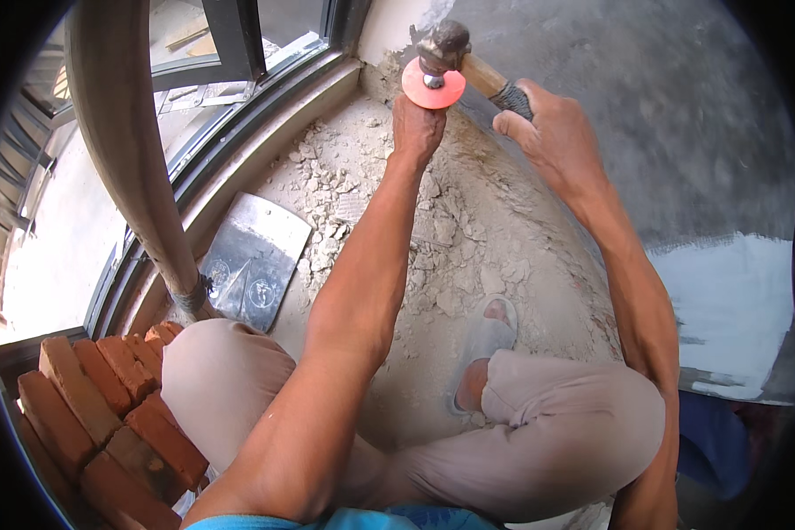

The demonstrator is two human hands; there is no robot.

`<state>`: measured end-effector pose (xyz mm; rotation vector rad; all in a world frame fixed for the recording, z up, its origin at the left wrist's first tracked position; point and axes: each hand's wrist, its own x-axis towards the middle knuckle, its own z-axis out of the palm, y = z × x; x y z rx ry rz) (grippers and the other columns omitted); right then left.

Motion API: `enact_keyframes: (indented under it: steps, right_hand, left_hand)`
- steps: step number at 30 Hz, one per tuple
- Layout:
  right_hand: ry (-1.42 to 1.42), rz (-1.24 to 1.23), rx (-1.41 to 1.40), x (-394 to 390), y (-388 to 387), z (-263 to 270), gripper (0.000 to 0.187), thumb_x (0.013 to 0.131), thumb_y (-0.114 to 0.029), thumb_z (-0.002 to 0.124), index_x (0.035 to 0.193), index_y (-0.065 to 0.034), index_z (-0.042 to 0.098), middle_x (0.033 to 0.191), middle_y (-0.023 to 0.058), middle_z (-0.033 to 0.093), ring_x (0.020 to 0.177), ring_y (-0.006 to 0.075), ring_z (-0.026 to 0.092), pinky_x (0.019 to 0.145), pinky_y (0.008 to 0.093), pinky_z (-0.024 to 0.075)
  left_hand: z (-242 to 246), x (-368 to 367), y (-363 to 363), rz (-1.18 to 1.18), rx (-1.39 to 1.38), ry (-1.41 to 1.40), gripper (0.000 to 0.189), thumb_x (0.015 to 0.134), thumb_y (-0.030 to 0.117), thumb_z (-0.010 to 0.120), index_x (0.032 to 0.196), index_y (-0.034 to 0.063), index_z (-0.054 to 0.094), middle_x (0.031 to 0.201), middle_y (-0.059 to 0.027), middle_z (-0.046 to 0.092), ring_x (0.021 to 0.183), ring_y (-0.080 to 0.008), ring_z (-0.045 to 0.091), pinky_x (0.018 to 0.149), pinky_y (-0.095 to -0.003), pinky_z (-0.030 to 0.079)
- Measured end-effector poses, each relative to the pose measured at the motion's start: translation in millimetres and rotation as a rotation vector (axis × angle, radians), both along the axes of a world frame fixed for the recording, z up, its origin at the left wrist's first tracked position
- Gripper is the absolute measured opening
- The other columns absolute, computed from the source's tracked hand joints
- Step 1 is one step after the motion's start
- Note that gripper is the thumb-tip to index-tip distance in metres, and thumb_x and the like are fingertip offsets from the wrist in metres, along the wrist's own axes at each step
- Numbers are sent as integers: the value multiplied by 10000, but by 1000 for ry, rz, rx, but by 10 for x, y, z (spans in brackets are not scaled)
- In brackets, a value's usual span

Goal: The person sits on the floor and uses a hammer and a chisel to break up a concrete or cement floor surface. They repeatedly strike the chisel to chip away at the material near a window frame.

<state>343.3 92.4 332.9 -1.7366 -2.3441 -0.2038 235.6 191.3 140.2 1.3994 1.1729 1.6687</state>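
Observation:
My left hand [419, 129] is closed around a chisel, mostly hidden beneath its round red hand guard [434, 98]. The chisel's metal striking end [433, 81] pokes up through the guard. My right hand [560, 126] grips a hammer by its wooden handle [483, 74], which has cord-like wrapping near the fingers. Directly over the striking end is the hammer's dusty head [445, 41]; whether they touch, I cannot tell. Both tools are by the corner where the grey wall [609, 119] meets the window side. The chisel's tip is out of sight behind my hand.
Broken mortar rubble [324, 212] covers the floor below my arms. At left lies a shovel blade [258, 258], beside a tall wooden pole [116, 132]. Red bricks [99, 384] are stacked by my knee. A dark metal window frame [238, 112] borders the left; a slippered foot [483, 351] stands on dust.

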Motion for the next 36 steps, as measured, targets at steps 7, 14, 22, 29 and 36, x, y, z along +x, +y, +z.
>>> enact_keyframes:
  steps: [7, 14, 22, 29, 36]
  right_hand:
    - [296, 149, 143, -177, -110, 73, 313, 912, -282, 714, 1025, 2, 649, 772, 178, 691, 688, 366, 688, 635, 482, 517]
    - [14, -16, -7, -23, -117, 83, 371, 908, -311, 712, 1103, 0, 662, 811, 195, 708, 739, 361, 700, 665, 454, 527]
    - [107, -82, -10, 14, -99, -55, 430, 904, -348, 716, 1123, 18, 664, 750, 206, 676, 672, 343, 655, 660, 447, 506]
    - [342, -184, -297, 205, -334, -291, 341, 883, -314, 671, 944, 20, 648, 682, 124, 645, 621, 272, 617, 631, 409, 500]
    - [834, -435, -652, 379, -942, -734, 228, 874, -241, 626, 826, -19, 602, 619, 18, 549, 470, 77, 501, 424, 266, 404]
  left_hand:
    - [-89, 49, 81, 49, 92, 26, 228, 864, 210, 718, 1026, 49, 717, 900, -233, 706, 907, -440, 673, 727, -472, 538]
    - [-75, 95, 48, 15, 21, 121, 329, 893, 217, 711, 1176, 55, 665, 1007, -140, 735, 952, -280, 708, 834, -383, 536]
    - [-88, 64, 75, 31, 40, 135, 210, 855, 159, 684, 1038, 60, 708, 916, -230, 707, 884, -434, 673, 714, -488, 526]
    - [-151, 6, 14, -5, 22, -1, 292, 881, 167, 714, 1159, 85, 684, 1097, -90, 717, 1017, -224, 686, 877, -348, 514]
    - [-549, -279, 35, 74, -217, -169, 291, 875, 191, 736, 1037, -17, 613, 947, -94, 648, 813, -145, 667, 680, -312, 580]
